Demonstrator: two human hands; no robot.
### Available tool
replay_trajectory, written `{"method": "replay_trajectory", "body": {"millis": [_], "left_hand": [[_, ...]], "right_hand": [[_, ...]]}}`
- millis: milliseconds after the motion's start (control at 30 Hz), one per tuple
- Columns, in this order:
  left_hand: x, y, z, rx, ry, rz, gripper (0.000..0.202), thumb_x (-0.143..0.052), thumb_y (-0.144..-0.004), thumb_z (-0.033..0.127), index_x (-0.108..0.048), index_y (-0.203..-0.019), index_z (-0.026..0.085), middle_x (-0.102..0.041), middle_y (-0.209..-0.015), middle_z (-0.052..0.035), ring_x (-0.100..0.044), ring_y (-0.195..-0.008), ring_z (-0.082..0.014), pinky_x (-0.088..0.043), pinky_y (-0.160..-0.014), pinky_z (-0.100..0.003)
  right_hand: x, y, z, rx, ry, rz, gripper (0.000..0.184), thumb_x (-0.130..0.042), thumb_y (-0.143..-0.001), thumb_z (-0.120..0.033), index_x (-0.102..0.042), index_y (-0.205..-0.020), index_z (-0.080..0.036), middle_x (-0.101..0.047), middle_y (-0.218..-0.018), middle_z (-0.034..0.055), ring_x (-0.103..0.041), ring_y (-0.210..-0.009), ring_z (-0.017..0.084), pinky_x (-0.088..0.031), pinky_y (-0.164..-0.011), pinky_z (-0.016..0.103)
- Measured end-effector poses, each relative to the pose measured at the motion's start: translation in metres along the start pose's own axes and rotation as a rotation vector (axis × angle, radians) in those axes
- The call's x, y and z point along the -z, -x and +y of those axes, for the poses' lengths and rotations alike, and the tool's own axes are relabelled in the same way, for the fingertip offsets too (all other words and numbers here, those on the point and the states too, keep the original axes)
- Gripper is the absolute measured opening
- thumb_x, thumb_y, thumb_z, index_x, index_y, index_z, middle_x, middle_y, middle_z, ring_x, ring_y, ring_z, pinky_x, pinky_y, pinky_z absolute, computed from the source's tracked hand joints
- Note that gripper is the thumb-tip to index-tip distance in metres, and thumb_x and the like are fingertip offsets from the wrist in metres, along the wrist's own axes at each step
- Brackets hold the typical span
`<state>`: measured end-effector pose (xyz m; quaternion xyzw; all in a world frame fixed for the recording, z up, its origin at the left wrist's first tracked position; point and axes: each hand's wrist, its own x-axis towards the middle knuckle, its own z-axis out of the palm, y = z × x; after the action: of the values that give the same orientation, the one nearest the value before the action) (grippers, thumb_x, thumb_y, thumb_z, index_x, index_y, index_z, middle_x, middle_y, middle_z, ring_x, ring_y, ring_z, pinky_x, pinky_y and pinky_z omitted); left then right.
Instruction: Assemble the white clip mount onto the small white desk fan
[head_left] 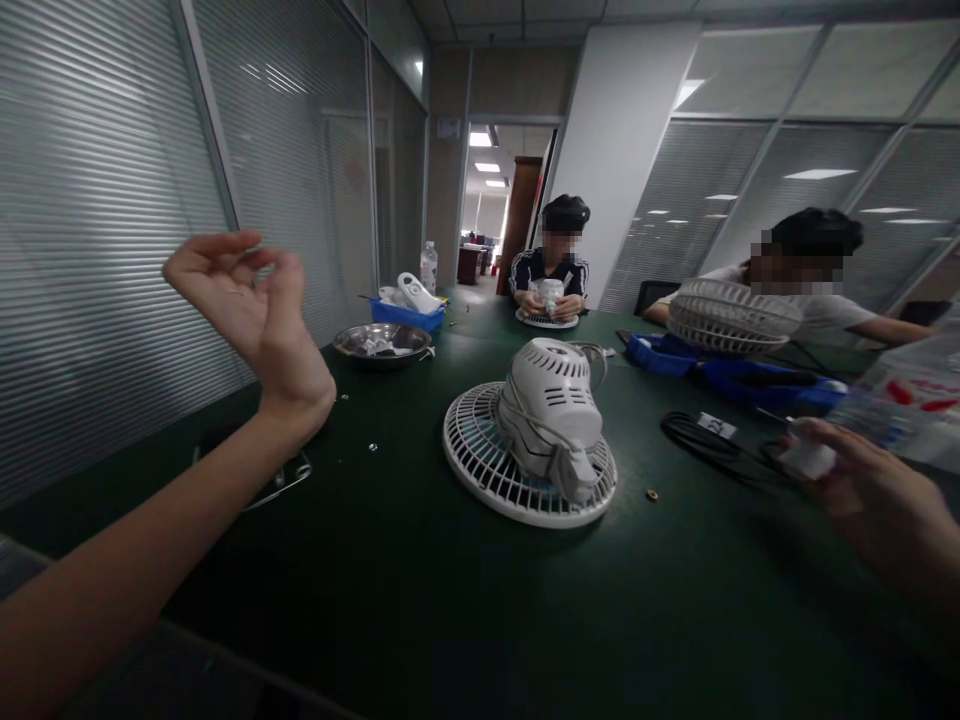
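My left hand (247, 290) is raised in the air above the left side of the table, wrist bent back, fingers loosely curled, and the palm in view holds nothing. At the right, my right hand (885, 490) grips a small white piece (808, 455), blurred, so its exact kind cannot be made out. Between the hands a white electric fan (551, 400) lies with its round grille (480, 450) face down on the table and its motor housing up. The fan's cord is wrapped around the housing. Neither hand touches the fan.
On the green table (420, 600) are a metal bowl (382, 343), a blue bin (409, 315) of white parts, a coiled black cable (697, 440), a small brass-coloured nut (652, 495) and blue trays (772, 385). Two people sit across, with a fan (551, 295) and a grille (731, 315).
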<state>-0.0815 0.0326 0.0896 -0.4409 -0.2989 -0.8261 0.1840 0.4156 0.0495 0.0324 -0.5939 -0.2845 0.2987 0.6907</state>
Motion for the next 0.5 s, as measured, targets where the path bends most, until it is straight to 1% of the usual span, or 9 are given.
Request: {"method": "replay_trajectory", "body": {"millis": [33, 100, 167, 200, 267, 333, 400, 500], "left_hand": [[-0.001, 0.003, 0.004, -0.041, -0.021, -0.022, 0.033, -0.060, -0.083, 0.020, -0.035, -0.105, 0.022, -0.046, -0.111, -0.0016, -0.052, -0.105, -0.0121, -0.042, -0.096, -0.032], [-0.002, 0.009, 0.011, -0.096, -0.024, -0.047, 0.040, -0.071, -0.078, 0.019, -0.040, -0.104, 0.022, -0.048, -0.104, 0.0018, -0.056, -0.095, -0.0100, -0.046, -0.092, -0.031], [-0.004, 0.016, 0.018, -0.093, -0.015, -0.088, 0.042, -0.076, -0.075, 0.020, -0.045, -0.102, 0.022, -0.050, -0.099, 0.0042, -0.058, -0.085, -0.0080, -0.049, -0.090, -0.031], [-0.005, 0.020, 0.022, -0.084, -0.020, -0.106, 0.038, -0.078, -0.074, 0.021, -0.049, -0.100, 0.021, -0.052, -0.095, 0.0044, -0.058, -0.081, -0.0083, -0.050, -0.088, -0.032], [-0.006, 0.027, 0.027, -0.053, -0.072, -0.165, 0.024, -0.078, -0.075, 0.022, -0.058, -0.088, 0.018, -0.057, -0.085, 0.0035, -0.058, -0.078, -0.0113, -0.052, -0.084, -0.034], [-0.007, 0.033, 0.033, -0.028, -0.144, -0.241, 0.013, -0.076, -0.077, 0.023, -0.065, -0.077, 0.016, -0.061, -0.077, 0.0019, -0.060, -0.077, -0.0148, -0.053, -0.078, -0.035], [-0.007, 0.038, 0.037, -0.016, -0.179, -0.313, 0.008, -0.074, -0.077, 0.023, -0.070, -0.077, 0.017, -0.066, -0.078, 0.0008, -0.062, -0.077, -0.0169, -0.054, -0.076, -0.037], [-0.007, 0.042, 0.043, -0.034, -0.199, -0.376, 0.003, -0.074, -0.076, 0.023, -0.073, -0.076, 0.020, -0.069, -0.078, 0.0015, -0.063, -0.075, -0.0177, -0.054, -0.082, -0.041]], "right_hand": [[-0.001, 0.001, 0.000, 0.018, 0.017, -0.011, 0.010, -0.065, -0.079, -0.013, -0.066, -0.081, -0.023, -0.067, -0.100, 0.0057, -0.063, -0.069, 0.011, -0.052, -0.053, 0.013], [-0.002, 0.004, 0.001, 0.045, 0.073, -0.051, 0.020, -0.075, -0.073, -0.018, -0.069, -0.091, -0.024, -0.067, -0.108, 0.0055, -0.063, -0.078, 0.012, -0.050, -0.054, 0.013], [-0.002, 0.006, 0.001, 0.078, 0.144, -0.102, 0.031, -0.080, -0.068, -0.023, -0.071, -0.097, -0.023, -0.068, -0.110, 0.0055, -0.062, -0.085, 0.015, -0.048, -0.053, 0.015], [-0.003, 0.007, 0.002, 0.086, 0.174, -0.140, 0.032, -0.081, -0.067, -0.025, -0.072, -0.098, -0.022, -0.069, -0.107, 0.0056, -0.062, -0.085, 0.016, -0.048, -0.053, 0.016], [-0.004, 0.008, 0.001, 0.079, 0.197, -0.225, 0.029, -0.079, -0.071, -0.029, -0.073, -0.097, -0.019, -0.071, -0.099, 0.0059, -0.062, -0.079, 0.017, -0.049, -0.055, 0.018], [-0.005, 0.011, 0.001, 0.058, 0.169, -0.292, 0.023, -0.072, -0.079, -0.032, -0.072, -0.096, -0.017, -0.070, -0.093, 0.0062, -0.062, -0.073, 0.016, -0.050, -0.055, 0.020], [-0.007, 0.014, 0.000, 0.045, 0.115, -0.327, 0.021, -0.063, -0.087, -0.034, -0.069, -0.095, -0.016, -0.070, -0.095, 0.0069, -0.061, -0.067, 0.014, -0.049, -0.052, 0.021], [-0.007, 0.016, -0.003, 0.043, 0.026, -0.330, 0.023, -0.051, -0.095, -0.034, -0.064, -0.093, -0.015, -0.068, -0.098, 0.0068, -0.055, -0.058, 0.009, -0.045, -0.046, 0.020]]}}
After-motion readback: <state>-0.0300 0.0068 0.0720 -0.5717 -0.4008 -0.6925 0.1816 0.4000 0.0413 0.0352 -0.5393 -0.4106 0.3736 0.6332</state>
